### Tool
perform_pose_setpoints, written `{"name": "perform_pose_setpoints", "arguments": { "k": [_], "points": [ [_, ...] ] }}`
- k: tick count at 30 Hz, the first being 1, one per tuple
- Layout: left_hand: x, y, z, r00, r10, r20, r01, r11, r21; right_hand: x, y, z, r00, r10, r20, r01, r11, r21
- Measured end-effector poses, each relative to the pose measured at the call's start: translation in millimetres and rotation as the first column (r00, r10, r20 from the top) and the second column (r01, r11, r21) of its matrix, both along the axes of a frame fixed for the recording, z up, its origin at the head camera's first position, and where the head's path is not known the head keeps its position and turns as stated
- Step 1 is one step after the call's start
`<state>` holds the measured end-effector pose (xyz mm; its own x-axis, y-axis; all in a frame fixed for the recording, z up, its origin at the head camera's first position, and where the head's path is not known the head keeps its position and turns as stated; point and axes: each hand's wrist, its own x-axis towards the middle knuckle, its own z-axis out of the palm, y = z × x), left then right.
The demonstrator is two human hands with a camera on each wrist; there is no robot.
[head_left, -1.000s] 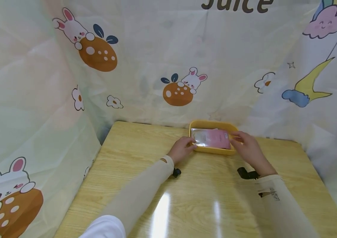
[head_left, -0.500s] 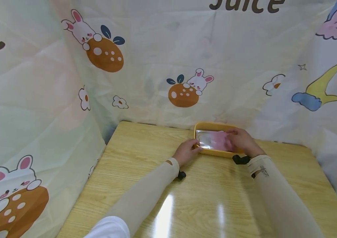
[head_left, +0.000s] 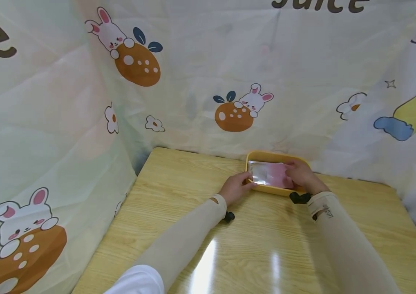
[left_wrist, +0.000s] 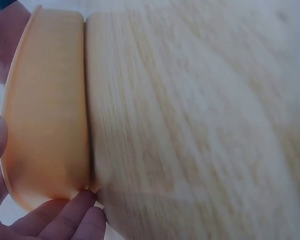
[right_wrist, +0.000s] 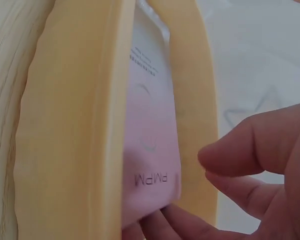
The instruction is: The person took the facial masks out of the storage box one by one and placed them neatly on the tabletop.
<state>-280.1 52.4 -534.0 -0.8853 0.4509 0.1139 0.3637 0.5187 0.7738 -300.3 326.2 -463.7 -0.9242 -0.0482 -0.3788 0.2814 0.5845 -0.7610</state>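
Observation:
A shallow yellow tray stands near the table's back edge with a flat pink and silver foil sachet lying in it. My left hand grips the tray's left end; in the left wrist view, its fingers curl against the outer wall and the thumb is at the rim. Over the tray's right end, my right hand reaches inside. In the right wrist view, several fingers touch the sachet's lettered end, partly hidden behind it. The right thumb lies apart from the sachet, close to the index finger.
The tray stands on a wood-grain table. Close behind it hangs a pale cloth backdrop printed with rabbits and oranges, which also runs along the left side. Black wrist devices are on both arms, including the right wrist device.
My right hand has moved left from the tray's right rim onto the sachet's end. The left hand keeps its grip on the tray. The head view has turned slightly left.

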Motion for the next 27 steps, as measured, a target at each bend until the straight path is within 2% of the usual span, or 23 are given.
{"name": "perform_pose_setpoints", "arguments": {
  "k": [5,8,11,15,18,23,27],
  "points": [
    [0.2,1.6,-0.4,1.000,-0.009,-0.013,0.009,1.000,-0.006,2.3,-2.3,0.0,0.996,-0.082,0.015,0.084,0.991,-0.102],
    [-0.4,1.7,-2.0,0.999,-0.008,-0.034,0.008,1.000,-0.010,2.4,-4.9,0.2,0.989,-0.146,-0.020,0.141,0.979,-0.148],
    [-1.7,2.1,-4.9,0.997,-0.015,-0.070,0.014,1.000,-0.011,3.5,-8.2,0.4,0.982,-0.177,-0.070,0.164,0.975,-0.153],
    [-5.0,3.6,-10.4,0.988,-0.005,-0.152,0.002,1.000,-0.021,7.4,-14.6,-0.3,0.984,-0.154,-0.095,0.145,0.985,-0.093],
    [-8.9,5.0,-13.5,0.977,0.012,-0.211,-0.016,1.000,-0.019,9.7,-19.0,-1.3,0.987,-0.141,-0.079,0.131,0.985,-0.115],
    [-16.2,7.2,-15.2,0.968,0.024,-0.248,-0.028,0.999,-0.015,9.5,-19.3,-2.0,0.989,-0.119,-0.083,0.104,0.982,-0.160],
    [-16.1,8.5,-15.3,0.971,0.036,-0.234,-0.038,0.999,-0.002,11.0,-16.5,-3.2,0.987,-0.131,-0.099,0.111,0.977,-0.183]
  ]
}}
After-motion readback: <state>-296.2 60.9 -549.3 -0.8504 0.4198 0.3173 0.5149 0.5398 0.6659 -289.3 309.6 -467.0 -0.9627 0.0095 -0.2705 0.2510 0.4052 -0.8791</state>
